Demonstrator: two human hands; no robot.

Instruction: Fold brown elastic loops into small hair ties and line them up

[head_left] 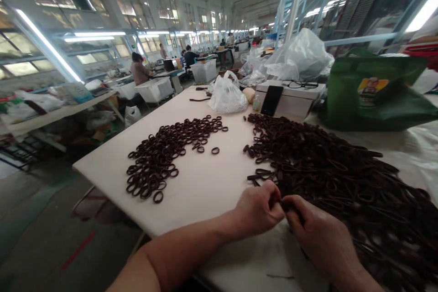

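My left hand (pixel 260 207) and my right hand (pixel 315 223) meet over the table's near side, fingers closed. Between their fingertips is a small dark brown loop (pixel 283 205), mostly hidden by the fingers. Close to my right hand spreads a large heap of dark brown loops (pixel 328 164), long and flattened, tangled together. Left of my hands lies a looser pile of small round dark brown rings (pixel 160 150). One ring (pixel 215 150) sits a little apart from that pile.
The pale tabletop (pixel 212 182) carries both piles. Toward its back stand a white plastic bag (pixel 228 95), a phone (pixel 272 100) leaning on a white box (pixel 297 98), glasses (pixel 301 84) and a green bag (pixel 376 91). People work at tables farther off.
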